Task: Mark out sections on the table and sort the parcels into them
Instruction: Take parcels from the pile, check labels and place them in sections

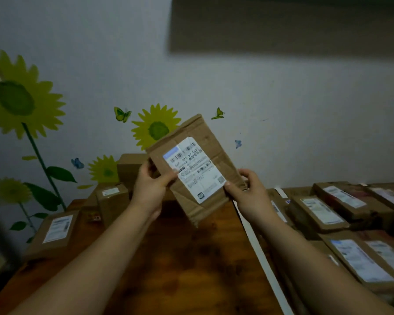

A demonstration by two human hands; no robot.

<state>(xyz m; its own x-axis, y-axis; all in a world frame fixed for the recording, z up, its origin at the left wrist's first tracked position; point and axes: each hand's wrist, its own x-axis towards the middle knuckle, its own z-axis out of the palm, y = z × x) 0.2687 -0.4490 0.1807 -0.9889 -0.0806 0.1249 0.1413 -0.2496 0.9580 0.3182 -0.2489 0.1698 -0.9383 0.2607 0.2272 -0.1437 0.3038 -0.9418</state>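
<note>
Parcel (192, 169) was held raised over the desk (180, 269), label up, long axis 11-to-5 o'clock. Left hand (150, 188) was clamped on its 9 o'clock edge, right hand (248, 194) on its 4 o'clock corner. Tape line (248, 230) and laid-out parcels (321, 212) were seen at 3 o'clock, nearer the right hand.

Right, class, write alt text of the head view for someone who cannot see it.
Left hand and right hand hold a labelled cardboard parcel above a wooden table. A white tape strip crosses it; other parcels lie either side.

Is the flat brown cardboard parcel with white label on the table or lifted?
Lifted: left hand and right hand grip the brown parcel above the wooden table.
</note>
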